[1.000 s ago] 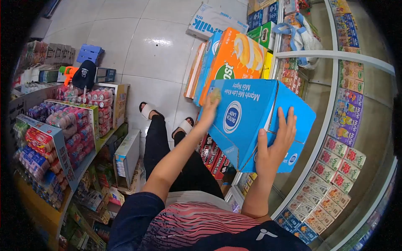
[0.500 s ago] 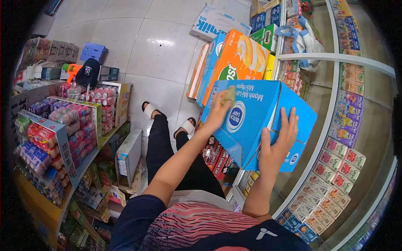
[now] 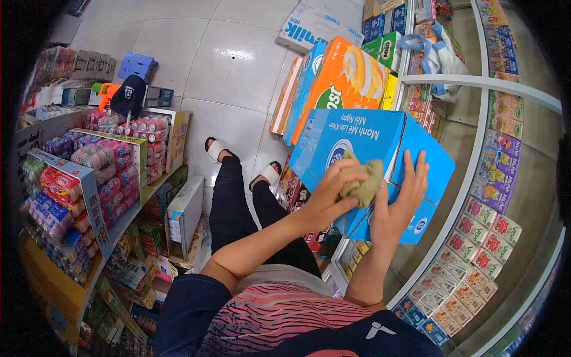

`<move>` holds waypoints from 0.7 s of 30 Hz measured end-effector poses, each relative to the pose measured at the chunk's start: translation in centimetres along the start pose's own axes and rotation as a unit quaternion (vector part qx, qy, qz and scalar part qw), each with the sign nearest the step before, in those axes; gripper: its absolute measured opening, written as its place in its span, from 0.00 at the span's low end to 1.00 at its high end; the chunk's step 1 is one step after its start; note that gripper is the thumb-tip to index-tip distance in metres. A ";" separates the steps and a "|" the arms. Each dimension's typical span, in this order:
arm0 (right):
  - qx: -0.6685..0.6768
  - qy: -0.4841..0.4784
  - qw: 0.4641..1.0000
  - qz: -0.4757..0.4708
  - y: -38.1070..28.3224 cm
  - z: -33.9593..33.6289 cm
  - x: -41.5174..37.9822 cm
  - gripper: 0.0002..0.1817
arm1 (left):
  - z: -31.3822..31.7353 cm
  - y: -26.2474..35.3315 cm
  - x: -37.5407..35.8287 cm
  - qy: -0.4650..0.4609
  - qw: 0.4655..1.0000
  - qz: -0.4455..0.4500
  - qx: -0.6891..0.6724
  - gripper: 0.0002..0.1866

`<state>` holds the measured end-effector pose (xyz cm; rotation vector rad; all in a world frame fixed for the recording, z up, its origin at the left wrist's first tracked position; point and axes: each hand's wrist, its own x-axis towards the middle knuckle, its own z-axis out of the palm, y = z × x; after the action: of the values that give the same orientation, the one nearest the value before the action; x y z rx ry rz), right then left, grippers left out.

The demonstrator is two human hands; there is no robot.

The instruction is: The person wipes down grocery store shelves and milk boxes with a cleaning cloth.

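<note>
A blue Dutch Lady carton (image 3: 369,128) is tilted in front of me, its printed side facing up. My left hand (image 3: 336,190) grips a crumpled olive-green cloth (image 3: 364,181), pressing it against the printed side near the carton's edge. The cloth and fingers partly cover the round logo. My right hand (image 3: 399,199) lies flat along the flapped end of the carton, fingers stretched and spread, steadying it. What supports the carton underneath is hidden.
An orange carton (image 3: 339,77) and a white milk carton (image 3: 315,27) stand beyond. To the right is a metal-framed shelf (image 3: 446,78) with rows of small drink packs (image 3: 496,166). Bottle packs (image 3: 107,154) fill a display at left. My sandaled feet (image 3: 217,150) are on the tiled floor.
My left hand has wiped the cloth across the carton's printed side, from the far left toward the near right edge. My right hand stays on the carton, which has hardly moved.
</note>
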<state>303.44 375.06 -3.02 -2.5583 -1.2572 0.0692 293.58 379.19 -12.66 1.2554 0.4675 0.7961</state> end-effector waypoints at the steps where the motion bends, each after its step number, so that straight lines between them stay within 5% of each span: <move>1: -0.004 -0.002 1.000 -0.003 0.0 0.0 0.0 0.29 | -0.5 0.6 -0.2 -0.028 0.999 0.017 0.013 0.20; 2: -0.009 -0.004 1.000 -0.008 0.1 0.0 0.1 0.29 | -1.2 0.8 -0.5 -0.056 0.997 0.036 0.025 0.19; 4: -0.011 -0.002 1.000 -0.010 0.1 0.0 0.1 0.29 | -3.4 -0.1 -1.5 0.030 0.984 0.075 0.160 0.18; 6: -0.015 -0.004 1.000 -0.006 0.2 0.0 -0.1 0.29 | -5.8 -0.8 -3.0 0.140 0.988 0.015 0.065 0.18; 9: -0.006 -0.006 1.000 -0.006 0.0 0.0 0.0 0.29 | -5.3 -2.8 -5.0 0.015 0.974 0.122 0.191 0.18; 13: 0.006 -0.004 1.000 -0.010 0.2 0.1 0.0 0.29 | -1.1 -6.9 -7.3 -0.024 0.988 0.125 0.089 0.19; 15: -0.001 0.003 1.000 -0.015 0.3 0.2 -0.1 0.29 | -0.4 -11.7 -8.1 0.102 0.983 -0.040 0.147 0.18; 17: 0.001 0.003 1.000 -0.015 0.2 0.2 0.0 0.29 | -1.6 -16.5 -7.6 0.131 0.971 -0.145 0.139 0.17; 21: 0.000 0.006 1.000 -0.019 0.1 0.2 0.0 0.29 | -5.0 -22.6 -6.2 0.129 0.960 -0.198 0.149 0.17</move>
<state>303.47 375.09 -3.21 -2.5307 -1.2996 0.0462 292.13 375.54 -36.32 1.2792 1.0475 0.5582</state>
